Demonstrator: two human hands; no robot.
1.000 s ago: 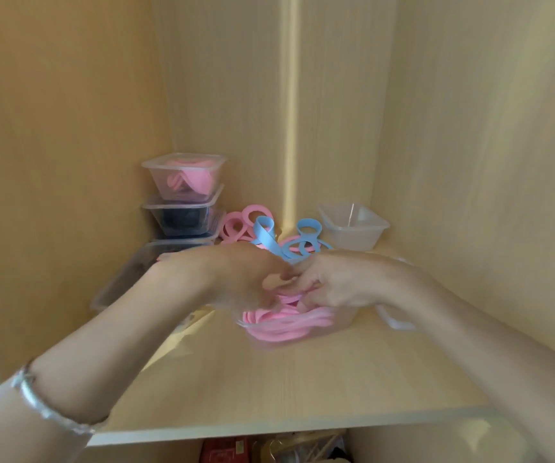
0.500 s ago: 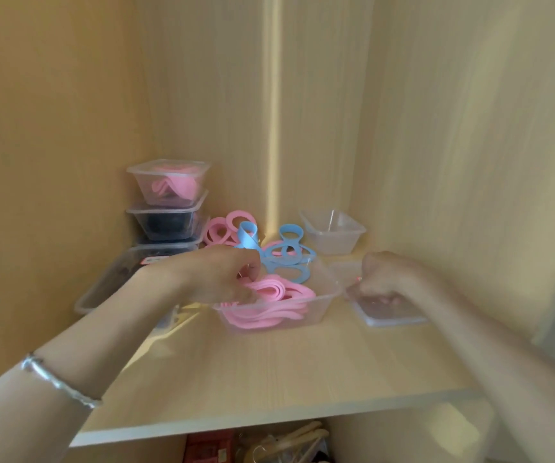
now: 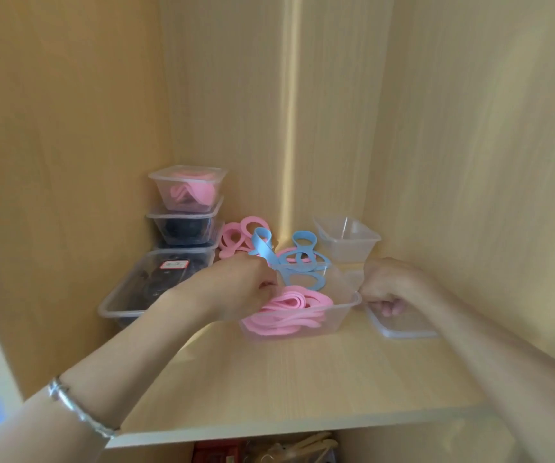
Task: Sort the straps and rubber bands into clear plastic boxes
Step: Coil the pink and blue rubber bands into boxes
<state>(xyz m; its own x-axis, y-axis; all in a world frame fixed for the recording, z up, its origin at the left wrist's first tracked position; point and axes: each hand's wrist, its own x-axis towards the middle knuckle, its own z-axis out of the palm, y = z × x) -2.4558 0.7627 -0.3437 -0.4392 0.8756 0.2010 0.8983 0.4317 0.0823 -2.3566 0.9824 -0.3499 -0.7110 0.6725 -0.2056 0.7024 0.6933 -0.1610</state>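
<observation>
The right hand has left the middle of the open box, where a second ago it worked knuckle to knuckle with the left hand, and now sits just off that box's right corner, over the near end of a clear lid that lies flat on the shelf right of the box. Its fingers are curled in tight, knuckles up; whether they have hold of the lid or only rest on it I cannot tell. The left hand stays at the box's left side, fingers bent down inside the rim and curled round the top fold of the pink straps heaped in the box. A silver bracelet circles that wrist. Just behind the box lie blue straps in a loose tangle, one loop standing up beside the left hand, and behind those, further left, a few loose pink loops. Behind the box to the right stands an empty clear tub. Left of the box lies a long lidded tray of dark things with a red label, and behind it a stack of lidded tubs, the top tub holding pink.
</observation>
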